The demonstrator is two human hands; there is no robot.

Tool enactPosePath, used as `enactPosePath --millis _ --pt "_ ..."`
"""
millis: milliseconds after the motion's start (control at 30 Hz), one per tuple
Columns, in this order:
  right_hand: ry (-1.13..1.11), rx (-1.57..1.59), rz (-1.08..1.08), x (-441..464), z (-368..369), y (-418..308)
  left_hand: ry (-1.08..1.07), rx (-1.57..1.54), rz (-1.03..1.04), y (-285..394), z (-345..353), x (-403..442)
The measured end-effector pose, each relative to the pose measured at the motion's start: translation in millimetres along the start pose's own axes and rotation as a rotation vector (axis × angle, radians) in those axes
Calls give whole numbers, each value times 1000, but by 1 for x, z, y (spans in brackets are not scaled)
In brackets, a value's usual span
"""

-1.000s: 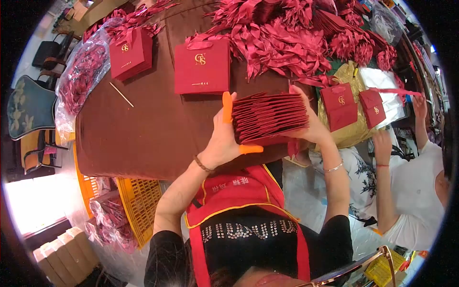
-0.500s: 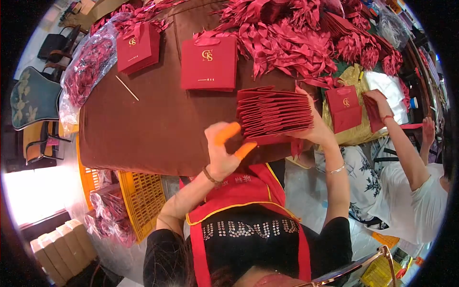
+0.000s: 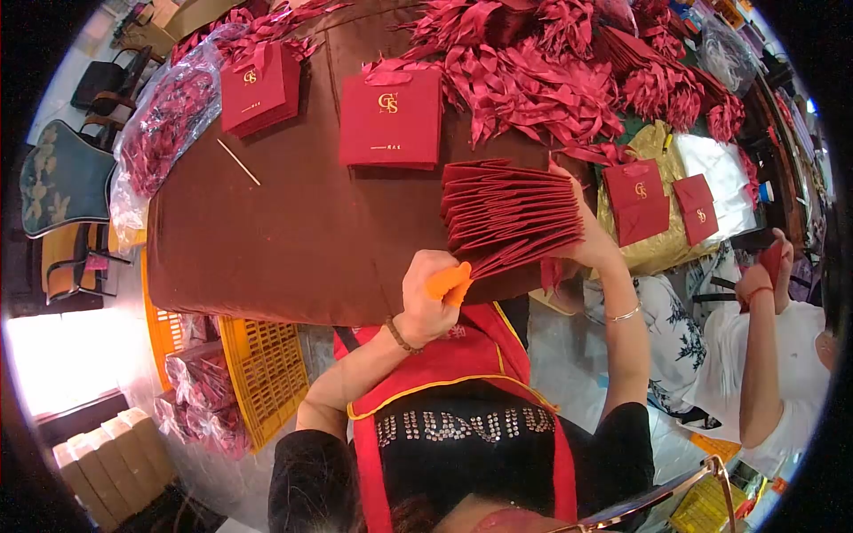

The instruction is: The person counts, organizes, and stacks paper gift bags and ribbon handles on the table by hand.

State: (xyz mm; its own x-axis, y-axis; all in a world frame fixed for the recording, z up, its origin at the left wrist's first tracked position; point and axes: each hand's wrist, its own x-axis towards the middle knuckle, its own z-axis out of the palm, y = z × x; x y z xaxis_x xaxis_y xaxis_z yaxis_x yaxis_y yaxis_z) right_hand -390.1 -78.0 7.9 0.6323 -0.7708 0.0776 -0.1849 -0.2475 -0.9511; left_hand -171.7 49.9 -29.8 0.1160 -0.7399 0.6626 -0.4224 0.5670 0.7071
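Observation:
A fanned stack of flat red paper gift bags [image 3: 511,213] is held over the near side of the table. My right hand [image 3: 586,226], with a thin bangle at the wrist, wraps around the stack's right end. Orange finger covers are on my left hand [image 3: 434,286], whose thumb and finger pinch the lower left corner of the nearest bag. Red ribbon hangs below the stack near my right hand. Just beyond stands a red gift bag [image 3: 389,120] with a gold logo, and another gift bag [image 3: 258,89] stands farther left.
A brown cloth covers the table [image 3: 267,240]. On it lie a thin stick [image 3: 238,163] and a heap of red ribbons [image 3: 533,84]. An orange crate [image 3: 265,377] stands below the left edge. At right, a co-worker [image 3: 764,355] holds something red beside more red bags [image 3: 638,200].
My left hand has closed from spread fingers to a pinch on the nearest bag's corner, and that bag's left edge now tilts down. The co-worker's hands have moved back from the table.

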Motion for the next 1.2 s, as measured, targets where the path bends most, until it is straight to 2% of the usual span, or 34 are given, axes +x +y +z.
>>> enactPosePath --millis 433,500,633,700,933,1000,1033,1100,1133,1167,1200 --pt "-8 -49 -22 -3 -1 2 -21 -36 -11 -1 0 -1" --pt "-16 -27 -11 -2 -1 3 26 -161 -213 3 0 0" --pt "-28 54 35 -3 -1 -1 88 -339 -357 4 3 -1" --pt "-24 35 20 -2 -1 3 109 -81 -195 7 0 7" --pt "-7 51 -15 -2 1 2 72 -82 -211 -2 -1 5" --pt "-3 26 -6 -2 1 2 76 93 2 0 -2 14" --pt "-2 1 2 -2 0 2 74 91 3 4 -3 22" --pt "-4 4 5 -2 -1 3 -92 189 -131 13 -4 41" --pt "-8 8 5 -2 -2 5 -229 339 -217 13 -6 51" --pt "-5 4 3 -3 -2 8 -228 337 -212 9 -4 57" --pt "6 -91 20 -5 -3 14 -219 -364 -487 2 -1 61"
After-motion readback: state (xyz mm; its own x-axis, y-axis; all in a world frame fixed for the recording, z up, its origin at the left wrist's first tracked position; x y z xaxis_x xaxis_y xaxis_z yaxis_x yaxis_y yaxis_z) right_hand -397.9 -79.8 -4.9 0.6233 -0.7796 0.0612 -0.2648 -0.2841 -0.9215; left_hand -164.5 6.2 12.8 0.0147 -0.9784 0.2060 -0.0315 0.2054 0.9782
